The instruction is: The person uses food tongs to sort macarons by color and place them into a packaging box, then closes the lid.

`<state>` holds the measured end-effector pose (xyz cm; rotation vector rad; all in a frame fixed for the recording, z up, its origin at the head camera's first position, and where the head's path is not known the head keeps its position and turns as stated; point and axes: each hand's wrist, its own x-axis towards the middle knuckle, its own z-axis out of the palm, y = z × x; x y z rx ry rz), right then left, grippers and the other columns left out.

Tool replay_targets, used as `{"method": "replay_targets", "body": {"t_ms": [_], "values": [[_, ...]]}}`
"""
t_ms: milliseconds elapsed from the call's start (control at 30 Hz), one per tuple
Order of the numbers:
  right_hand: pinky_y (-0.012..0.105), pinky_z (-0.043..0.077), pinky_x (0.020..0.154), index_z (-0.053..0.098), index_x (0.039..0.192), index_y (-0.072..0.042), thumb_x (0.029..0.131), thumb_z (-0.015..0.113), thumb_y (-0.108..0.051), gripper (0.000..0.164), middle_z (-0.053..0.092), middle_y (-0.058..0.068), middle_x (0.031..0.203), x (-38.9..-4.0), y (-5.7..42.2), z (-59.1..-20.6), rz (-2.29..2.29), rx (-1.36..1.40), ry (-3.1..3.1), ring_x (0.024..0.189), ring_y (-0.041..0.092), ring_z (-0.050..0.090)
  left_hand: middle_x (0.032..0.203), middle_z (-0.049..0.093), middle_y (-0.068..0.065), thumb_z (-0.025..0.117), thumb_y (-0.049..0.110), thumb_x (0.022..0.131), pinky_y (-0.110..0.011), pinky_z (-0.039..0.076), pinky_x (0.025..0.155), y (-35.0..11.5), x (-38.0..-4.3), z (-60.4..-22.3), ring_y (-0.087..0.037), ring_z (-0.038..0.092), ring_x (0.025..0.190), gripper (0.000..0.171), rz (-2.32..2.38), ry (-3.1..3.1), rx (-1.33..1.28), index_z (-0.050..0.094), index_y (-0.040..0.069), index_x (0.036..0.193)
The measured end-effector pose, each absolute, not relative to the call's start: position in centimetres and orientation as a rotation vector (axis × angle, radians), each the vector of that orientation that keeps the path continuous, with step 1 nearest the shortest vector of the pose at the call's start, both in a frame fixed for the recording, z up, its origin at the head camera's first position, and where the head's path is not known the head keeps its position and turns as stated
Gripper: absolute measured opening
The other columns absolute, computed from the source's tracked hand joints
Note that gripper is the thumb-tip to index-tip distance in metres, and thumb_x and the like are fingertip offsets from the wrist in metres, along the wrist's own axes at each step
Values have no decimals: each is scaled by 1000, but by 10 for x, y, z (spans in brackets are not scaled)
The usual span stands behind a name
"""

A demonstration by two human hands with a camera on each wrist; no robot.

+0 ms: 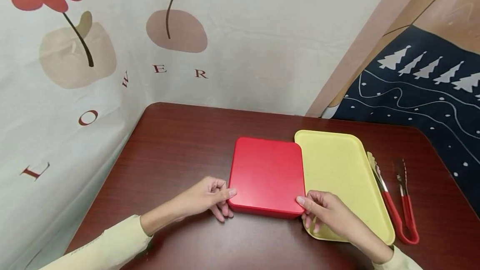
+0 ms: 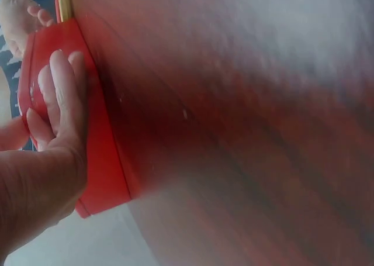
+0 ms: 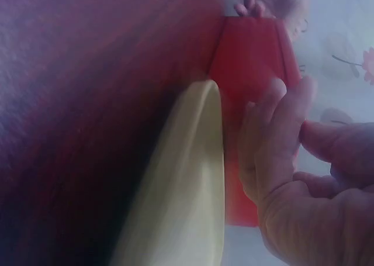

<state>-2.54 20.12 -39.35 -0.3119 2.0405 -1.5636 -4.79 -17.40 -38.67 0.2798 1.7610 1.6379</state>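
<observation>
A square red lidded box (image 1: 268,174) sits on the table, its lid closed. At its near left corner my left hand (image 1: 210,197) grips the lid's edge, thumb on top and fingers against the side. My right hand (image 1: 326,211) holds the near right corner in the same way, above the yellow tray. In the left wrist view, a seam runs along the side of the red box (image 2: 105,155) below the lid, beside the left hand (image 2: 58,125). The right wrist view has the right hand (image 3: 292,172) at the box's side. What the box contains is hidden.
A yellow tray (image 1: 337,166) lies flat right of the box, close against it. Farther right, red-handled tongs (image 1: 399,216) rest on the brown table (image 1: 180,149) with their tips pointing away. Printed cloths (image 1: 255,53) hang behind and beside the table.
</observation>
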Motion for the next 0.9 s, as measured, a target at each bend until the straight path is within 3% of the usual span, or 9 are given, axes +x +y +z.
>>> {"method": "replay_targets", "body": {"t_ms": [167, 433, 633, 900], "values": [[30, 60, 60, 63, 87, 4, 115, 61, -20, 37, 71, 9, 74, -28, 204, -395, -1558, -331, 2067, 60, 15, 67, 74, 71, -22, 65, 21, 112, -43, 66, 80, -171, -48, -384, -47, 79, 90, 32, 1645, 1767, 275, 59, -1, 90], [28, 55, 53, 54, 91, 6, 117, 56, -29, 43, 66, 14, 75, -65, 206, -393, -1532, -244, 2043, 63, 22, 66, 71, 66, -18, 63, 33, 113, -31, 60, 55, -168, -78, -391, -29, 73, 62, 41, 1620, 1932, 218, 57, 0, 89], [28, 54, 52, 53, 94, 11, 116, 57, -25, 43, 65, 15, 74, -79, 208, -391, -1527, -253, 2010, 63, 20, 66, 72, 61, -15, 66, 29, 112, -32, 59, 52, -165, -95, -393, -25, 64, 60, 41, 1656, 1885, 160, 54, -3, 90], [27, 51, 52, 57, 89, -3, 117, 54, -38, 45, 64, 14, 71, -118, 203, -391, -1430, -186, 2181, 62, 22, 62, 70, 59, -13, 61, 39, 114, -30, 55, 49, -158, -136, -392, -24, 65, 59, 42, 1616, 1910, 73, 59, 4, 90]]}}
